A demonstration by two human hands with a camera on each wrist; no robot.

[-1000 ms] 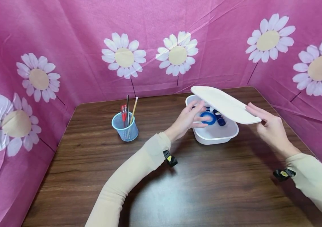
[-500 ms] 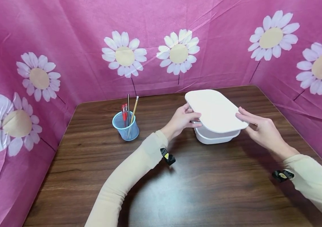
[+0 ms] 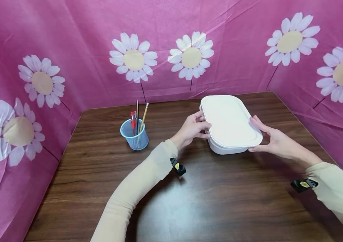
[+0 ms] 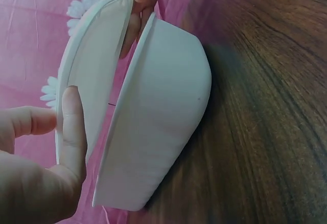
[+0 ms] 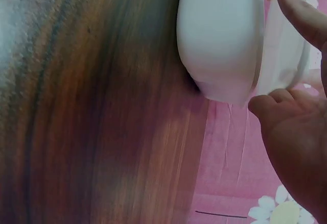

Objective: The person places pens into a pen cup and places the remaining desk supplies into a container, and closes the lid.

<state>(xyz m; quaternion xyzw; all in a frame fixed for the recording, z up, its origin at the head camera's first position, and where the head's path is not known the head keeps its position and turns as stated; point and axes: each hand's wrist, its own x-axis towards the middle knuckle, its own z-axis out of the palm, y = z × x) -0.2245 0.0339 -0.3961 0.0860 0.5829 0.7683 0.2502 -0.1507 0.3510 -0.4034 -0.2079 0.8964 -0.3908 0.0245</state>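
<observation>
A white lid (image 3: 230, 119) lies over the white plastic box (image 3: 228, 150) at the right side of the table. My left hand (image 3: 190, 130) pinches the lid's left edge between thumb and fingers. On the opposite side, my right hand (image 3: 278, 140) grips the lid's right edge. In the left wrist view, the lid (image 4: 97, 63) stands slightly apart from the rim of the box (image 4: 158, 94). The right wrist view also has a narrow gap above the box (image 5: 219, 35). What lies inside the box is hidden.
A light-blue mesh pen cup (image 3: 135, 139) with red pens (image 3: 133, 121), a dark stick and a yellow pencil (image 3: 143, 117) stands left of the box. The brown wooden table (image 3: 219, 198) ends at a pink flowered cloth (image 3: 165, 20) behind.
The lid has come down from a steep tilt to lie over the box, covering the blue things inside. My left hand has moved from the box's opening to the lid's edge.
</observation>
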